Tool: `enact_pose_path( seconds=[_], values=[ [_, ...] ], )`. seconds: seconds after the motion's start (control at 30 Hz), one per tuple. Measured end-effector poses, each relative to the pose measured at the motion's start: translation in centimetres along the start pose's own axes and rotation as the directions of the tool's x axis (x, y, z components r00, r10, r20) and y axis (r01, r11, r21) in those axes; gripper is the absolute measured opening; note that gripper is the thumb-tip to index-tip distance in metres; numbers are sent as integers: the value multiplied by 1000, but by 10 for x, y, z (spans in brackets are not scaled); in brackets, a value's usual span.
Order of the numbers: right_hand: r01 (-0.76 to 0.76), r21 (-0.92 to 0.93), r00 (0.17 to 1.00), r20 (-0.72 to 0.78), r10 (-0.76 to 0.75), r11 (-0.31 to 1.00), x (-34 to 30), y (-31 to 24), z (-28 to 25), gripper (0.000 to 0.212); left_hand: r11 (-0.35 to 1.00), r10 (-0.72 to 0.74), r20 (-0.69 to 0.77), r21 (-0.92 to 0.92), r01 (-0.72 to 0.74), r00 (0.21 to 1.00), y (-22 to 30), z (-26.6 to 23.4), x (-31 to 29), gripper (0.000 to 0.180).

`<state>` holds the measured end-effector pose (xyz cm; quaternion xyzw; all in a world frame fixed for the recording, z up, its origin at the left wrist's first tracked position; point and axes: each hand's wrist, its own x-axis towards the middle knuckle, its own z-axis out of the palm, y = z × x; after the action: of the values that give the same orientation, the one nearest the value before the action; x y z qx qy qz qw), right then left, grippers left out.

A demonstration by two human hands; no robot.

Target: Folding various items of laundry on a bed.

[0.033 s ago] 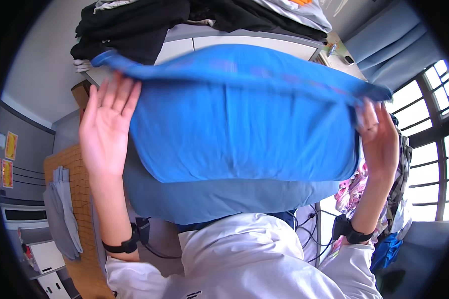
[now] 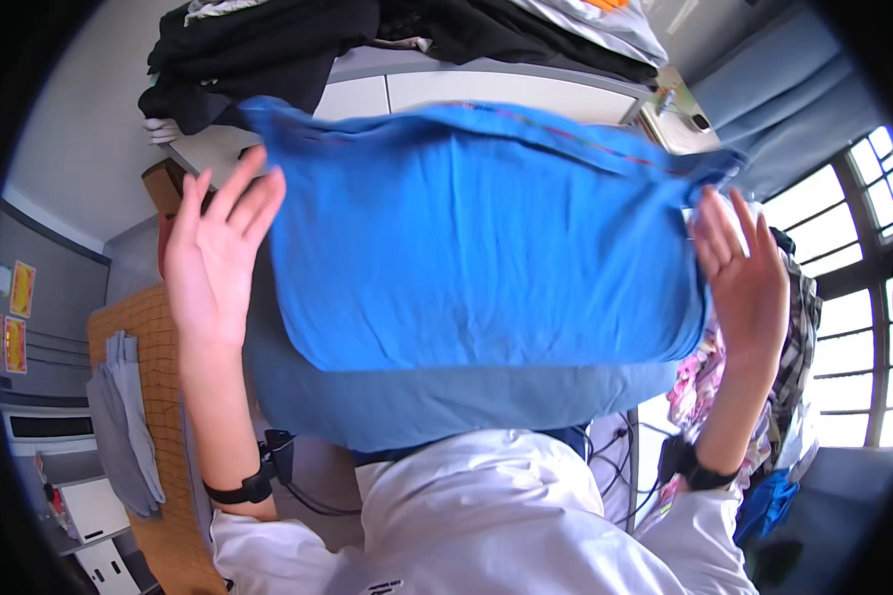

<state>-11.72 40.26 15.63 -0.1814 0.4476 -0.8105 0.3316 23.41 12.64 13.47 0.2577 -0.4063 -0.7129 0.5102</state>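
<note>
A bright blue pillow (image 2: 476,238) fills the middle of the head view, raised in front of me. My left hand (image 2: 213,253) lies flat against its left end, fingers spread and pointing up. At the pillow's right end my right hand (image 2: 744,278) presses in the same way, so the pillow is held between both palms. Below it bulges a duller grey-blue pillow (image 2: 437,402), touching the bright one. Both my wrists wear black bands, and my white sleeves (image 2: 486,516) come in from the lower edge.
Black clothes (image 2: 268,50) are heaped on a white cabinet (image 2: 446,89) above the pillow. A window (image 2: 853,297) with a blue curtain (image 2: 784,99) is at the right, with patterned clothes (image 2: 700,382) hanging beside it. A brown woven panel (image 2: 154,397) and grey cloth (image 2: 124,426) are at the left.
</note>
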Motion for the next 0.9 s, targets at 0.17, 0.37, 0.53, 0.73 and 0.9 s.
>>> enact_pose_path(
  seconds=[0.17,0.37,0.53,0.73,0.9],
  values=[
    [427,-902,794,340,-504,63,-33,74,-25,47,684,-23,-358,675,276,933,-47,-57,-7,67],
    [404,-910,856,413,-312,-97,-60,118,24,24,667,-138,-155,716,208,978,-85,-36,7,68],
    [480,-851,877,469,-101,215,-25,132,53,28,677,-296,-23,700,227,955,-61,11,33,70],
    [436,-555,877,85,-473,708,-48,131,21,43,800,-203,421,591,-97,884,-40,161,5,68],
    [352,-536,567,-530,-630,768,-52,86,-32,58,952,-301,746,275,136,593,-71,176,8,68]
  ],
)
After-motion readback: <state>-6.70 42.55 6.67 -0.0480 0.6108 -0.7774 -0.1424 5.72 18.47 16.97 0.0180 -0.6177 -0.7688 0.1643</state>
